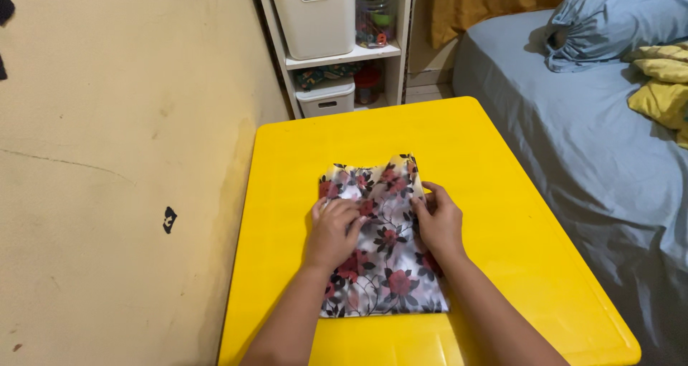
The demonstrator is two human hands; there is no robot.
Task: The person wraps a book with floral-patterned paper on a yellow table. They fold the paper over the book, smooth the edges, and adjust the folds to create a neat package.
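Forearms reach in from bottom edge. Left hand (333,231) fingers curled, pressing floral cloth (380,248) mid-table; right hand (438,222) fingers together, pinching cloth's right edge. Cloth lies folded on yellow table (494,158). Risk: thin fabric likely slides on slick tabletop, fold skews. Fingertips hidden in folds; elbows cut off; layers underneath unclear.
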